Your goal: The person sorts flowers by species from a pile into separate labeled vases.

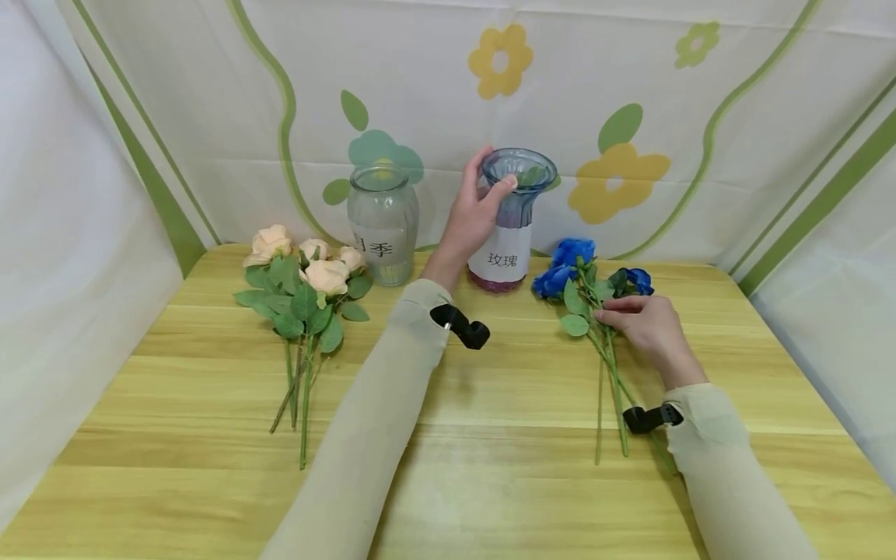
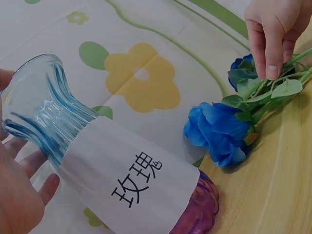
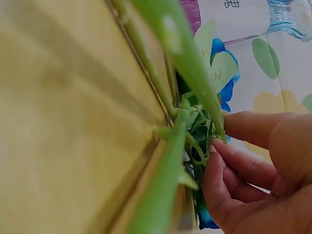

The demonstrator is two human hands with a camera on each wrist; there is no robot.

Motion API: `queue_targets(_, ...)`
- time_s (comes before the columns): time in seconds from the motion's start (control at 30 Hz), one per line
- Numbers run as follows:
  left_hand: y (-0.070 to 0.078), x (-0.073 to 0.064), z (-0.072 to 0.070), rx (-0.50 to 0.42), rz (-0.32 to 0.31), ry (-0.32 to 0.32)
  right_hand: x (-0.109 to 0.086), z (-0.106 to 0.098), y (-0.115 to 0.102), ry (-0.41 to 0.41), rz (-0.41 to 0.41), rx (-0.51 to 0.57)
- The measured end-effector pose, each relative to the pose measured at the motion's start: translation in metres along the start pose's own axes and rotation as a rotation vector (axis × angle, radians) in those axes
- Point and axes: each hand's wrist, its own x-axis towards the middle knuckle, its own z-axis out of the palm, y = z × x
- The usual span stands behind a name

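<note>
My left hand [image 1: 470,216] holds a blue-and-purple glass vase [image 1: 516,208] by its flared neck, thumb at the rim and fingers behind. The vase stands upright and wears a white paper label [image 2: 131,180] with black characters. At the right, my right hand [image 1: 654,330] pinches a green stem [image 3: 195,73] of the blue artificial roses [image 1: 574,253] between thumb and fingertips. Their blooms lie toward the back of the table, with the stems pointing to the front. In the right wrist view, thorny stems cross close to the camera and leaves partly hide the blooms.
A clear glass vase [image 1: 383,214] with a white label stands left of the blue one. Peach artificial roses [image 1: 327,276] lie on the wooden table [image 1: 490,467] at the left. Behind hangs a white curtain [image 1: 406,70] printed with flowers.
</note>
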Motion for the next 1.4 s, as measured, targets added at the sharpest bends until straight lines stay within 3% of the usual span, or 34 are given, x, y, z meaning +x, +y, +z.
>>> queue_targets(0.27, 0.001, 0.000, 0.001, -0.005, 0.000, 0.004, 0.001, 0.001, -0.001, 0.029, 0.042, -0.001)
queue_targets(0.53, 0.001, 0.000, 0.003, -0.006, 0.001, 0.000, -0.001, -0.001, -0.004, 0.091, 0.063, 0.106)
queue_targets(0.67, 0.001, 0.000, 0.004, -0.003, 0.008, -0.004, -0.001, -0.004, -0.006, 0.120, 0.052, 0.230)
queue_targets(0.97, -0.001, 0.000, 0.004, -0.008, 0.015, 0.005, -0.010, -0.009, -0.022, 0.176, 0.040, 0.692)
queue_targets(1.13, -0.001, -0.001, 0.004, -0.014, 0.019, 0.014, -0.013, -0.011, -0.028, 0.199, 0.017, 0.823)
queue_targets(1.4, -0.001, -0.002, 0.007, -0.011, 0.018, 0.018, -0.016, -0.018, -0.029, 0.231, -0.002, 0.920)
